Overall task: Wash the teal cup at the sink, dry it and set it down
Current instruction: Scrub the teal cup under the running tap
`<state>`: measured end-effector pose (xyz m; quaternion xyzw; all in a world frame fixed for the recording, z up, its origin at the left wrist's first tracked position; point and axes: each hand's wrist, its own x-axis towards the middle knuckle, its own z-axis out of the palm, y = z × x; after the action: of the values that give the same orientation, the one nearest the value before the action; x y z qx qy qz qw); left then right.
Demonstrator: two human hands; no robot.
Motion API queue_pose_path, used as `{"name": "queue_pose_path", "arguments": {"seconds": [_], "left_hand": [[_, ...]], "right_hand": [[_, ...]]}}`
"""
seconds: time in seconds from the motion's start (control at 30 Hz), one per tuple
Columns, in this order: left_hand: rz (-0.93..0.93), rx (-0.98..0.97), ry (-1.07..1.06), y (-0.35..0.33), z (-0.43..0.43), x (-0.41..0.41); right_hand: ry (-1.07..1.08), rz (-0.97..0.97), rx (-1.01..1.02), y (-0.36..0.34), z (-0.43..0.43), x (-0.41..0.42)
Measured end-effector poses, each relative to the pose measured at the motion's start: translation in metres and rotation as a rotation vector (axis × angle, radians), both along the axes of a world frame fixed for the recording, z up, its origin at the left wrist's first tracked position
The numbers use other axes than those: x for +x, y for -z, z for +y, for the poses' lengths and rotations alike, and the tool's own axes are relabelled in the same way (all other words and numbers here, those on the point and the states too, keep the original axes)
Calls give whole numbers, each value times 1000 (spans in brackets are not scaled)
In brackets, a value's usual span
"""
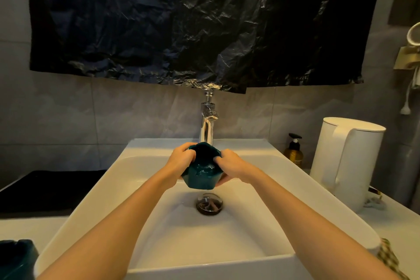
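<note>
The teal cup (201, 171) is faceted and glossy wet. I hold it over the white sink (272, 188), right under the chrome faucet (207, 125), its mouth tilted away toward the spout. My left hand (181, 159) grips the cup's left side with fingers curled over the rim. My right hand (229, 167) clasps the right side, thumb on the rim and fingers under the base. The drain (209, 204) lies just below the cup. I cannot tell whether water is running.
A white kettle (347, 163) and an amber pump bottle (293, 151) stand right of the basin. A checked cloth (389, 257) lies at the near right. A dark teal object (16, 259) sits at the near left. A black mat (45, 191) covers the left counter.
</note>
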<state>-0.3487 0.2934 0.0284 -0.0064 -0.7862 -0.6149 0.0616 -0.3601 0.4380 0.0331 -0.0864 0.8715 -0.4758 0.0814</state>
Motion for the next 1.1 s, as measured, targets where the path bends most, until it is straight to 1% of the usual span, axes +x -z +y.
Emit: {"name": "queue_pose_path", "arguments": {"seconds": [0.07,0.13,0.17,0.2,0.23,0.3,0.37,0.43,0.5,0.57,0.7,0.77,0.8,0.83,0.87,0.93,1.0,1.03,1.07,1.1], "left_hand": [[-39,67,-20,0,0,0],[-154,208,-24,2,-1,-1],[-227,289,6,1,0,1],[-291,338,54,2,0,3],[-323,326,106,3,1,4],[-294,142,167,9,2,1],[-243,-17,165,16,6,1],[-212,-94,122,23,9,0],[-178,-121,54,29,9,-3],[-105,-183,-9,32,10,-6],[184,-561,-95,33,15,-9],[209,-604,-70,35,17,-11],[187,-582,-57,35,18,-12],[147,-518,-46,36,19,-15],[90,-395,-34,36,20,-17],[-74,-52,8,33,21,-18],[-259,261,121,30,20,-19],[-338,362,177,30,19,-20],[-391,407,218,28,19,-19],[-410,406,232,28,19,-19]], "right_hand": [[-68,-146,-185,-3,0,3],[-44,-309,-356,-4,0,4],[-13,-343,-379,-5,0,5],[21,-326,-354,-6,0,6],[63,-272,-287,-7,1,5],[126,-122,-97,-8,1,4],[131,-19,54,-8,3,4],[102,31,173,-10,4,5],[60,89,287,-12,6,5],[42,107,312,-13,6,4],[4,113,372,-15,5,3],[16,131,397,-15,5,4],[35,135,402,-14,6,4],[60,136,391,-14,7,4],[90,136,360,-14,8,4],[153,156,295,-14,10,2],[198,195,256,-14,10,1],[210,208,237,-13,9,1],[211,220,220,-13,9,1],[202,233,204,-12,9,0]]}}
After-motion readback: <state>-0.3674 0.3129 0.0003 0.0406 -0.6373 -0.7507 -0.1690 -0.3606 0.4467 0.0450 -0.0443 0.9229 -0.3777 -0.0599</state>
